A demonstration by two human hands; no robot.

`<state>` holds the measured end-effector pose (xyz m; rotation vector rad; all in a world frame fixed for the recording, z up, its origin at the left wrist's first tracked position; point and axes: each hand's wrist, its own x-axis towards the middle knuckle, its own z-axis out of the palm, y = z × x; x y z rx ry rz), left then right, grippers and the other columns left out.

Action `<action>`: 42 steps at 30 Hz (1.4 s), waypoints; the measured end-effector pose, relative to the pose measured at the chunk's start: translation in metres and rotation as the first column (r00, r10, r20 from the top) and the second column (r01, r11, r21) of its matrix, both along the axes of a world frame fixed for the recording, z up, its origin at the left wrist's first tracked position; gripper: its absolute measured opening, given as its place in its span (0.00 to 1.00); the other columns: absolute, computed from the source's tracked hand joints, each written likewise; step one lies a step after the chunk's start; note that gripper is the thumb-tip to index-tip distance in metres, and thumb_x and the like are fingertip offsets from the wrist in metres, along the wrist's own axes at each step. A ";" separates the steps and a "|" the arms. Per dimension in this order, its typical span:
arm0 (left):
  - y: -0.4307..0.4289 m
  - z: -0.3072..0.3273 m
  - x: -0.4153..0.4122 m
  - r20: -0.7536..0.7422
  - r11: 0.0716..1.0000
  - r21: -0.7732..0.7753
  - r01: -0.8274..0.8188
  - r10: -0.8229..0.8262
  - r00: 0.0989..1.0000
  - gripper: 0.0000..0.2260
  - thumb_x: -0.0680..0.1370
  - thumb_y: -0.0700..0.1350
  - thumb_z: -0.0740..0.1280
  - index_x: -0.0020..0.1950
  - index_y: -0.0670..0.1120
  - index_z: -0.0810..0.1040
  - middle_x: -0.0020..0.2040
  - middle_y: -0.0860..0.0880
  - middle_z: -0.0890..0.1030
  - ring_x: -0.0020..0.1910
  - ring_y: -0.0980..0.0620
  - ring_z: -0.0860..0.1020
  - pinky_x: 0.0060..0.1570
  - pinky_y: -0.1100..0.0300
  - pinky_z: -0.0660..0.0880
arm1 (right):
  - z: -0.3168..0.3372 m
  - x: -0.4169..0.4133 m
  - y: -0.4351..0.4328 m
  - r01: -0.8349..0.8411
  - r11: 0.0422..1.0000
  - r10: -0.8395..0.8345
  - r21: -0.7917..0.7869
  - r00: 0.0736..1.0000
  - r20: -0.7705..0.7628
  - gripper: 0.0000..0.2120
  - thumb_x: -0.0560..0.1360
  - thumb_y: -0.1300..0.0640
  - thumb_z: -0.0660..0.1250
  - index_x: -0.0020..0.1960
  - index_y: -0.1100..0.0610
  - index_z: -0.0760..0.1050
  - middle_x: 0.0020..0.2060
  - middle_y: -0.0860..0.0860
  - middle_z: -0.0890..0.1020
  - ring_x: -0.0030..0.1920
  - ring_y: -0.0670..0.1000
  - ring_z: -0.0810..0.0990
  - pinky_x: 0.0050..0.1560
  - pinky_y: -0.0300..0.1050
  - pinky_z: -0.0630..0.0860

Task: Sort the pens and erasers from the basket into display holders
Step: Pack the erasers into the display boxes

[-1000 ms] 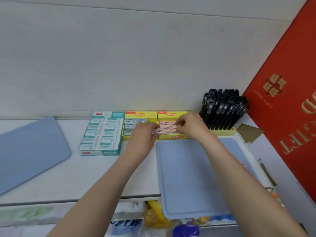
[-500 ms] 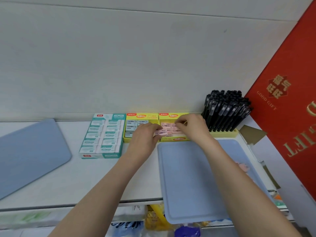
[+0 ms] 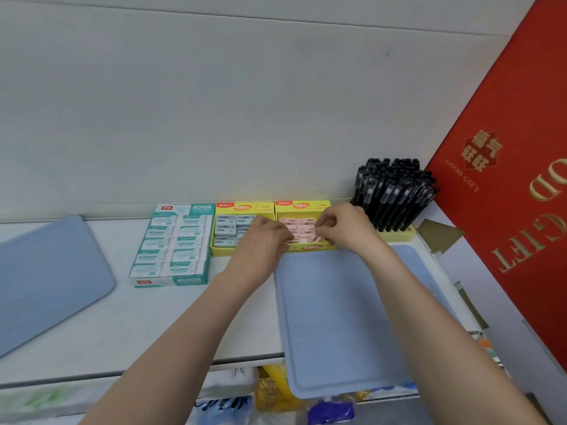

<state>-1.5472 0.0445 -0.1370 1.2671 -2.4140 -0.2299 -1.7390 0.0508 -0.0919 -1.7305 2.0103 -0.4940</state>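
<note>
Pink erasers (image 3: pixel 303 226) in yellow box (image 3: pixel 310 247), left hand (image 3: pixel 264 237) and right hand (image 3: pixel 345 228) both pinching them

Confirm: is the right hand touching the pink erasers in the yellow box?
Touching. The head view shows the right hand pinching the pink erasers inside the yellow box, with no gap visible.

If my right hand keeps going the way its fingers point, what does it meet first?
Probably the pink erasers in the yellow box: the right hand points left and down into them, and may already touch them.
</note>
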 end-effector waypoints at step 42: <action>0.074 0.005 -0.139 -0.114 0.898 0.213 0.384 -0.367 0.923 0.17 0.79 0.48 0.66 0.67 0.47 0.75 0.63 0.47 0.77 0.60 0.47 0.75 0.60 0.56 0.70 | -0.023 -0.109 0.153 0.378 0.926 -0.378 -0.009 0.924 -0.064 0.12 0.79 0.59 0.64 0.58 0.51 0.82 0.56 0.55 0.80 0.55 0.57 0.79 0.54 0.50 0.77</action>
